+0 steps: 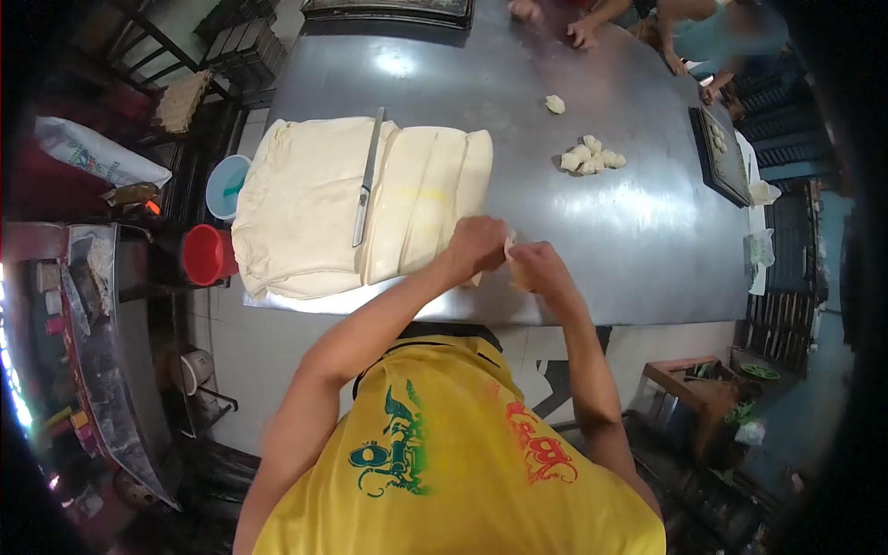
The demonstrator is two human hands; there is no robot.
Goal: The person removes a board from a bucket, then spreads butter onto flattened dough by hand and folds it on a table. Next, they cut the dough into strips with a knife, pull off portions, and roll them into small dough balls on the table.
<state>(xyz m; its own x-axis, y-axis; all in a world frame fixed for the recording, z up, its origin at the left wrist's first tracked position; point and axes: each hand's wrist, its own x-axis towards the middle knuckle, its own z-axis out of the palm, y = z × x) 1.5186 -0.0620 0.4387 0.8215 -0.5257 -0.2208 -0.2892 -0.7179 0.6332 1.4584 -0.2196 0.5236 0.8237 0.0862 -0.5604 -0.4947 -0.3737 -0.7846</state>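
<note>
A big slab of pale dough (305, 203) lies on the metal table, its right part cut into long strips. Across it rests a long knife (367, 190). At the right edge of the strips, my left hand (478, 242) is closed on dough. My right hand (539, 268) is beside it, fingers closed round a piece of dough (511, 248) that shows between the two hands. Farther up the table sit a pile of small dough pieces (590, 157) and one lone piece (555, 104).
Other people's hands (585, 35) are at the table's far edge. A dark tray (721, 157) holding dough pieces is at the right, another tray (388, 13) at the top. A red bucket (207, 254) and a pale blue bucket (227, 188) stand left of the table (647, 250).
</note>
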